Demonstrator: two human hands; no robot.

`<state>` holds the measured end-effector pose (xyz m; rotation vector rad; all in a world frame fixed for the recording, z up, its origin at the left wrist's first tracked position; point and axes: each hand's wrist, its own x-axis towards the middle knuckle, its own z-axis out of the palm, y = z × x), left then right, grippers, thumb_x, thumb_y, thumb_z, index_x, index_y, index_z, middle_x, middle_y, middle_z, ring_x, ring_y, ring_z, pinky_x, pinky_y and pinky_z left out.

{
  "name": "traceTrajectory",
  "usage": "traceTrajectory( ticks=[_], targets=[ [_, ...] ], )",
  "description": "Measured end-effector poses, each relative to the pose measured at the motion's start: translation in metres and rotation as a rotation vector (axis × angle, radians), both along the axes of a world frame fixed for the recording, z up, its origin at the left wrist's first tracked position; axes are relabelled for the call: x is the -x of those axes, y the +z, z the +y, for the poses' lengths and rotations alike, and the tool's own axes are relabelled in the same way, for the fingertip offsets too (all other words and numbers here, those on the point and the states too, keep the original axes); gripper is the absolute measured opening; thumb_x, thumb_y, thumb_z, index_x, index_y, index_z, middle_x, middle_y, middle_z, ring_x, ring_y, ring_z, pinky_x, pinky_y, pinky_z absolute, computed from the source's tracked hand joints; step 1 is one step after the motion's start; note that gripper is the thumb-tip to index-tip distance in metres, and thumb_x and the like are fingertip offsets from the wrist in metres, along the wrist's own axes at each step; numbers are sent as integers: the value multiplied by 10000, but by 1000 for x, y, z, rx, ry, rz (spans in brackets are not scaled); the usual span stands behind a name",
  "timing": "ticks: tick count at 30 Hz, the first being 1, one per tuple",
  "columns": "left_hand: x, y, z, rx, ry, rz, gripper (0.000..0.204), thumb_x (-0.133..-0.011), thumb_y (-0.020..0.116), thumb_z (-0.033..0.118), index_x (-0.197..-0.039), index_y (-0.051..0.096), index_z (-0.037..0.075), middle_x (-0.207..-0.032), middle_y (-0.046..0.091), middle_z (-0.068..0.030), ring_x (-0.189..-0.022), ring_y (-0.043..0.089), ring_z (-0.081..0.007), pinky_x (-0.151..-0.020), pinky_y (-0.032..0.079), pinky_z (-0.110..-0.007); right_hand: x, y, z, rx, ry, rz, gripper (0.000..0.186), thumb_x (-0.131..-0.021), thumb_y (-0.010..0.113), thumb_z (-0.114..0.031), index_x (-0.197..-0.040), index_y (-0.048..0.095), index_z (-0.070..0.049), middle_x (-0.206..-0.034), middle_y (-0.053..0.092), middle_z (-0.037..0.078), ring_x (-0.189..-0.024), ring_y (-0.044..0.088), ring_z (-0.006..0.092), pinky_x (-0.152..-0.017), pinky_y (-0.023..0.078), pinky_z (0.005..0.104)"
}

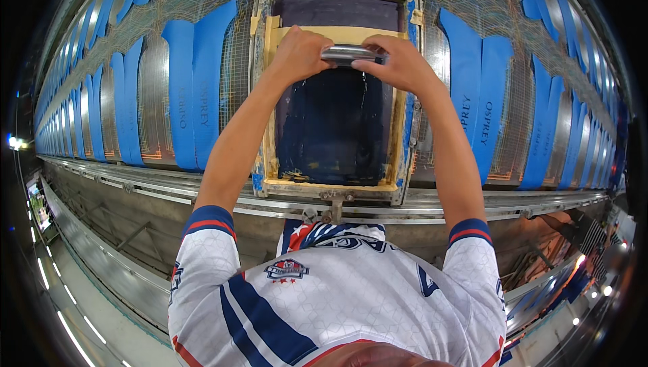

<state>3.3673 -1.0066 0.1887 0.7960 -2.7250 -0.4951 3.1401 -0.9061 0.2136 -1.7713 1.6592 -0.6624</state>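
Note:
A metal-handled squeegee (348, 54) lies crosswise over the far part of a screen printing frame (259, 107). My left hand (301, 55) grips its left end, and my right hand (398, 63) is closed round the right end. Dark ink (331, 127) covers the mesh between the squeegee and the frame's near edge, with shiny wet streaks under the right side. Yellowish tape (395, 141) lines the inside of the frame. The squeegee's lower edge is hidden by its handle and my fingers.
Blue fabric pieces (196, 90) with printed lettering lie flat on the long table to the left; more blue pieces (476, 97) lie to the right. A metal rail (432, 208) runs along the table's near edge, with a clamp (335, 208) at the frame's near side.

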Motion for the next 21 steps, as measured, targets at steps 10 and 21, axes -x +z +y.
traceTrajectory(
  ticks=[10,21],
  targets=[
    [-24,-24,69,94,32,86,139,-731,761,225,-720,644,150,-728,657,-54,-731,650,-278,-699,435,-423,-52,-28,40,27,145,443,112,-781,718,-171,-840,679,-84,-813,698,132,-837,675,314,-857,474,443],
    [-59,-14,150,23,28,79,122,-701,753,168,-769,652,158,-757,644,-17,-770,625,-224,-763,402,-408,-80,-22,126,73,157,437,115,-739,721,-139,-828,669,-89,-819,694,96,-880,643,287,-869,461,425]
  ],
)
